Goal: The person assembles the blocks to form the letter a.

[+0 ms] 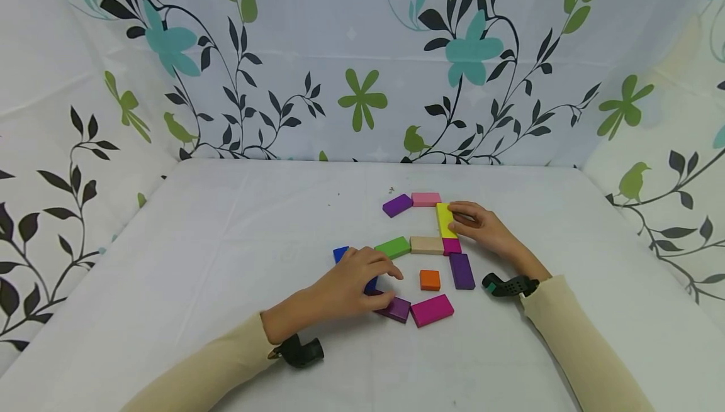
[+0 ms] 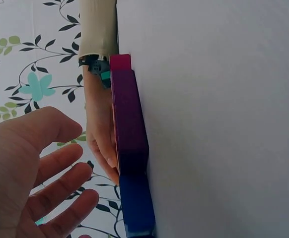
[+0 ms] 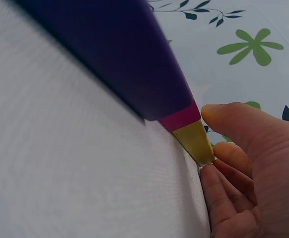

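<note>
My left hand (image 1: 357,277) hovers over the left side of a layout of coloured wooden blocks, fingers bent loosely and holding nothing. Beneath it are a blue block (image 1: 370,285), partly hidden, and a dark purple block (image 1: 394,309). The left wrist view shows the fingers of this hand (image 2: 50,173) spread apart from the blocks. At the far right of the layout, my right hand (image 1: 481,226) touches the right side of a yellow block (image 1: 445,220), thumb and fingers not wrapped around it. That yellow block meets a small magenta block (image 1: 451,246).
A green block (image 1: 393,247) and a tan block (image 1: 427,245) form the middle row. Pink (image 1: 426,199) and purple (image 1: 398,205) blocks lie farther back. An orange block (image 1: 429,280), a violet block (image 1: 462,271) and a magenta block (image 1: 432,310) lie nearer. White cloth (image 1: 226,229) covers the table.
</note>
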Motion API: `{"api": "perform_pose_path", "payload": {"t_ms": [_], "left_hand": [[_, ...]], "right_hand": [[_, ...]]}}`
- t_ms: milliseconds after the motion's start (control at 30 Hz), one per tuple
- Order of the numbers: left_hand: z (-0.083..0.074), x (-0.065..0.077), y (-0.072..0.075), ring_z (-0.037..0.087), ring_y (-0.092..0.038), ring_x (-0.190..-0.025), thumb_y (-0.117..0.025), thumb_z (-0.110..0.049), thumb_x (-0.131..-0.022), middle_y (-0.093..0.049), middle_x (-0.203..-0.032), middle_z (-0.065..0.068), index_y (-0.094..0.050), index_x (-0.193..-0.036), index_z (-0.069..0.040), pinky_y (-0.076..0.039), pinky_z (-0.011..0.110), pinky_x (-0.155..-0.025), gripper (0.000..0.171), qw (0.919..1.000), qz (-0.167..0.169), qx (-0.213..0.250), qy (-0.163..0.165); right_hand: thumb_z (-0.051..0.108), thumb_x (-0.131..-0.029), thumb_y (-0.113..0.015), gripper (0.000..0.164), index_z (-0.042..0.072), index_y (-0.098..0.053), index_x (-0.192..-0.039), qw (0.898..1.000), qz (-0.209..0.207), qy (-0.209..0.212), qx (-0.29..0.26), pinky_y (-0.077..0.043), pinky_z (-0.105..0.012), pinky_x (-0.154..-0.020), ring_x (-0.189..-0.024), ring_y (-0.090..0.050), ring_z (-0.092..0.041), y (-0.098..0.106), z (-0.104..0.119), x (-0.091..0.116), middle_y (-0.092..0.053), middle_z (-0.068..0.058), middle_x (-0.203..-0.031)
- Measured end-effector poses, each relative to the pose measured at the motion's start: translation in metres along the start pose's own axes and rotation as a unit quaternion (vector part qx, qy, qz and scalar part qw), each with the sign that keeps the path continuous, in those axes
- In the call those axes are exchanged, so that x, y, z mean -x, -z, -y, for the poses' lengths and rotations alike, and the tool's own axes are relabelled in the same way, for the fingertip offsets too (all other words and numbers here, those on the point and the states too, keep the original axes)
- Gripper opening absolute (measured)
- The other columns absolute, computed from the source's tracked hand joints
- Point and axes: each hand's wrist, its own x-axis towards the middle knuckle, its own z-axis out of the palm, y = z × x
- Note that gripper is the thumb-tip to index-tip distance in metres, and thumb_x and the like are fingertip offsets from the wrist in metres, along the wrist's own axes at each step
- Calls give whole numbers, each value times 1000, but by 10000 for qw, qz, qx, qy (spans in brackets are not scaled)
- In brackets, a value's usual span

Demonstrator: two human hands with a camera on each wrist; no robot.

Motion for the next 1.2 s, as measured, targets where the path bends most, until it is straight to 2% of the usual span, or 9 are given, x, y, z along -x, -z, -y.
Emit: {"api": "perform_pose_path", "payload": {"t_ms": [267,433,567,867,1200], "left_hand": [[10,10,3,18,-52,-116,-68,-23,-90,-62,-114,-2,-67,-114,-17,-38,47,-94,25,9987,-385,-320,-117],[15,16,7,19,-53,-115,-69,-21,-88,-64,-113,0,-68,-113,-14,-38,47,-94,25,9973,-618,-367,-157],[18,19,10,20,-53,-116,-71,-21,-88,-64,-114,1,-69,-112,-13,-39,47,-94,26,9966,-689,-449,-102],[28,24,10,22,-55,-111,-72,-18,-86,-64,-111,3,-69,-109,-12,-40,48,-89,24,9926,-970,-702,-216],[42,25,9,26,-51,-115,-72,-21,-86,-59,-116,5,-66,-115,-13,-39,50,-90,30,9926,-911,-785,173]], "right_hand": [[20,-96,-63,54,-2,-44,-142,10000,-9,-14,36,-37,-32,-101,-137,-40,-36,0,0,0,-35,-20,-151],[20,-96,-63,55,-1,-44,-143,10000,-12,-28,61,-37,-32,-102,-137,-41,-36,1,0,1,-34,-20,-151],[21,-96,-63,55,-1,-44,-143,10000,-25,-46,76,-37,-33,-102,-137,-41,-36,1,1,1,-34,-20,-151],[20,-96,-63,54,-1,-45,-142,10000,-26,-61,49,-37,-33,-102,-137,-40,-36,1,3,0,-35,-20,-151],[20,-96,-63,55,-2,-44,-143,10000,-14,-55,0,-38,-31,-101,-137,-40,-36,-1,2,1,-35,-21,-150]]}}
